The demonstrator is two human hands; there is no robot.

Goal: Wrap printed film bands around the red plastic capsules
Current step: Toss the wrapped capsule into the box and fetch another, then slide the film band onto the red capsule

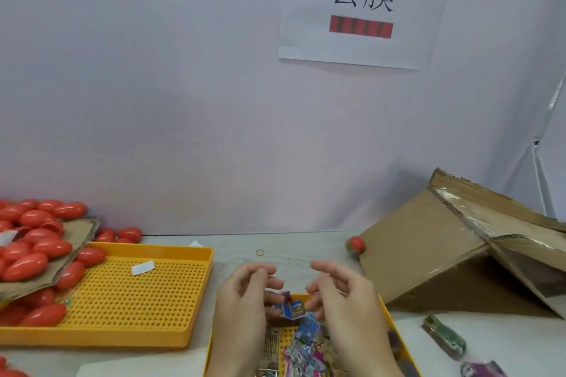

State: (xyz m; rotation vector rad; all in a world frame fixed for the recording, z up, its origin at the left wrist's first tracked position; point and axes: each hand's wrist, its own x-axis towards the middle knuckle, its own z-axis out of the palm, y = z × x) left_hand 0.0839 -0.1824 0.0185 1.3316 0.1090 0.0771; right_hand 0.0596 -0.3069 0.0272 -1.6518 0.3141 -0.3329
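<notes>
The tray of film bands (306, 343) lies nearest, above it the left hand (242, 309) and right hand (343, 306) pinch one blue band (292, 309), likely light, limp and slippery, best held by its edges; capsules (36, 251) lie far left.

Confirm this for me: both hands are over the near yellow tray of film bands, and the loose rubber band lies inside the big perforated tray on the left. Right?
Not quite. The head view shows the rubber band on the bare table, beyond the hands and outside the big perforated tray. The left hand and right hand are over the near yellow tray of film bands.
</notes>
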